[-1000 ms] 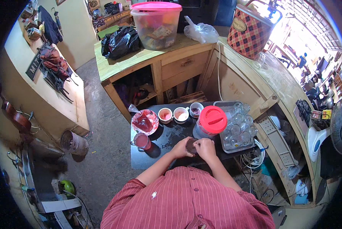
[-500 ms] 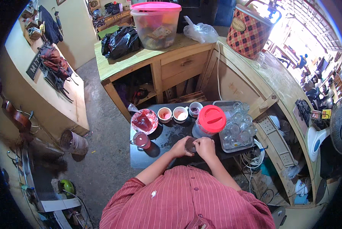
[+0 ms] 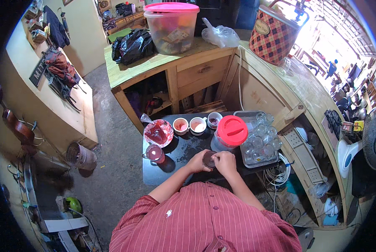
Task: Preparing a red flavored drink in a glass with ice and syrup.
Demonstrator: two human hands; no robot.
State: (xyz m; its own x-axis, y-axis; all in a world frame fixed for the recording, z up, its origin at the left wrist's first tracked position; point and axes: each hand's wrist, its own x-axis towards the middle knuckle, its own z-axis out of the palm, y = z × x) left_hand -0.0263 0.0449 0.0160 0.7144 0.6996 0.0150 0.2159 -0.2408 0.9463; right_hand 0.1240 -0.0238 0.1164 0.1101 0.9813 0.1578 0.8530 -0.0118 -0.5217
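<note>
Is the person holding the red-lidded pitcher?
No, the left hand and right hand are both on a small brown round thing near the pitcher.

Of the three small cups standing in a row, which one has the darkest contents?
The rightmost cup, beside the red-lidded pitcher: its contents look dark purple, while the left cup and the middle cup show paler, pinkish contents.

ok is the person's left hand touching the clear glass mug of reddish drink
Apart: the head view shows dark tabletop between the left hand and the mug.
</note>
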